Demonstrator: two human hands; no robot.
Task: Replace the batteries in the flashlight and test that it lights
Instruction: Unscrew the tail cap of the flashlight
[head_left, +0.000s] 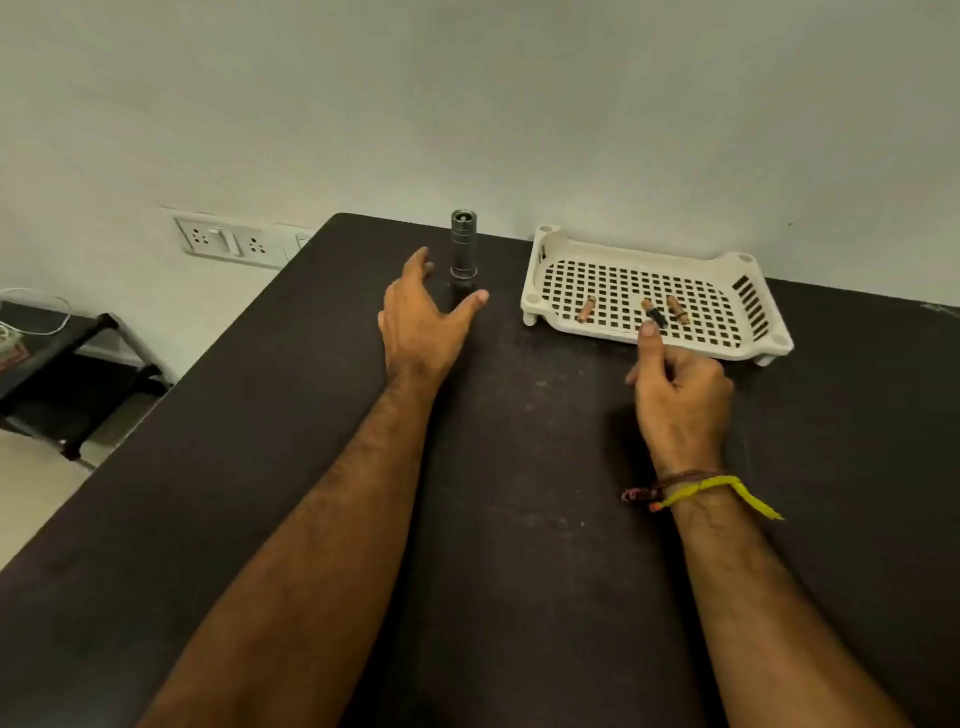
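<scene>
Your flashlight (462, 248) stands upright on the dark table (519, 519), left of the white perforated tray (540, 270), apparently unopened. Your left hand (422, 317) is spread open around its base without gripping; your right hand (680, 395) is loosely curled, empty, index finger touching the black-banded battery (653, 313) in the tray. Judgement: early stage; opening, swapping and testing all remain.

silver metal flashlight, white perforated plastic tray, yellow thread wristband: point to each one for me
silver metal flashlight (462, 243): head view, on the ribbed upper barrel.
white perforated plastic tray (540, 260): head view, on the left wall.
yellow thread wristband (698, 491): head view, on the strand across the right wrist.
</scene>
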